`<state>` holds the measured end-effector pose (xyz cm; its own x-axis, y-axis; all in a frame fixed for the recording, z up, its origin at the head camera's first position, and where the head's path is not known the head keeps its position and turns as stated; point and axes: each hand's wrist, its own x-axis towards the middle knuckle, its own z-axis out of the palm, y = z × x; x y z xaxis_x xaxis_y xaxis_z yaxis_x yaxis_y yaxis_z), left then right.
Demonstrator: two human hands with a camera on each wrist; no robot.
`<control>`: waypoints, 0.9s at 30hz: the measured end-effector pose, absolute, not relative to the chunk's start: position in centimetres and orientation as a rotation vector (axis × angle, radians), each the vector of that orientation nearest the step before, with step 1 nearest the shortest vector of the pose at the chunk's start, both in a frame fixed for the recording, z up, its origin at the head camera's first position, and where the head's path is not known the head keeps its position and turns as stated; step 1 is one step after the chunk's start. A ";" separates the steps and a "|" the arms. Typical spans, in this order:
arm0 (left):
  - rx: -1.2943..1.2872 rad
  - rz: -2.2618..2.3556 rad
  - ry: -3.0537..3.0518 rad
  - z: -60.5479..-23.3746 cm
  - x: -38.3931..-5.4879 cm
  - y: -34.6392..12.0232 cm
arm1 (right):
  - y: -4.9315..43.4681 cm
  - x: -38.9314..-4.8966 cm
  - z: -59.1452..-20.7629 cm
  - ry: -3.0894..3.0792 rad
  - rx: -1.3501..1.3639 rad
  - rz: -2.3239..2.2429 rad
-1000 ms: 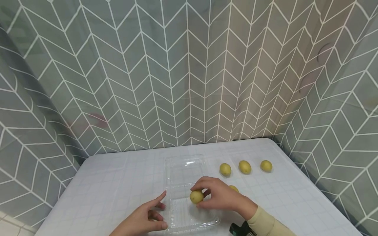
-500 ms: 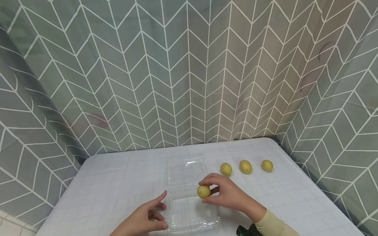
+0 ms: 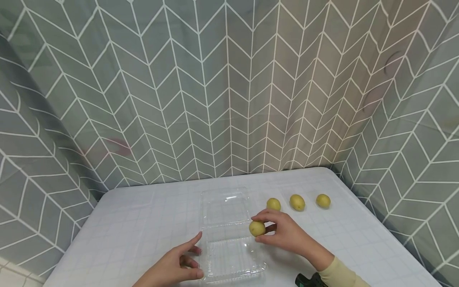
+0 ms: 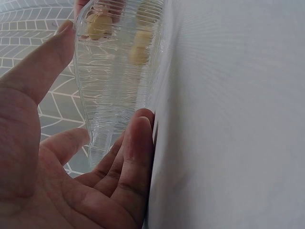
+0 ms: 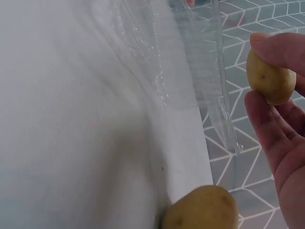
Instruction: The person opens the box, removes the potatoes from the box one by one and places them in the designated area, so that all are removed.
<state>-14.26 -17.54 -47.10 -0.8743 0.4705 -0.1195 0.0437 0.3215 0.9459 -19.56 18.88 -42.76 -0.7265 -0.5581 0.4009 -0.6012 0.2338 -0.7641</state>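
Note:
A clear plastic clamshell container (image 3: 233,257) lies on the table with its lid (image 3: 226,207) folded back flat. My left hand (image 3: 175,264) is at its left side, thumb and fingers spread and touching the edge, as the left wrist view (image 4: 86,171) shows. My right hand (image 3: 287,234) pinches a small yellow potato (image 3: 257,228) between thumb and fingertips, raised over the container's right edge. In the right wrist view the held potato (image 5: 270,78) is apart from the container, and another potato (image 5: 202,210) is near the camera.
Three more potatoes stand in a loose row at the back right: one left (image 3: 273,204), one middle (image 3: 297,202), one right (image 3: 323,201). A white cloth covers the table (image 3: 143,223). Patterned curtains (image 3: 229,99) enclose the back and sides. A dark device (image 3: 310,280) is at my right wrist.
My right hand has moved right and slightly away from me with the potato, from over the container's middle to its right edge. The left hand has stayed in place.

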 end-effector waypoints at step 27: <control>0.495 1.560 2.223 -46.6 -14.1 -17.6 | 23.3 -19.6 -43.3 -2.459 0.860 1.438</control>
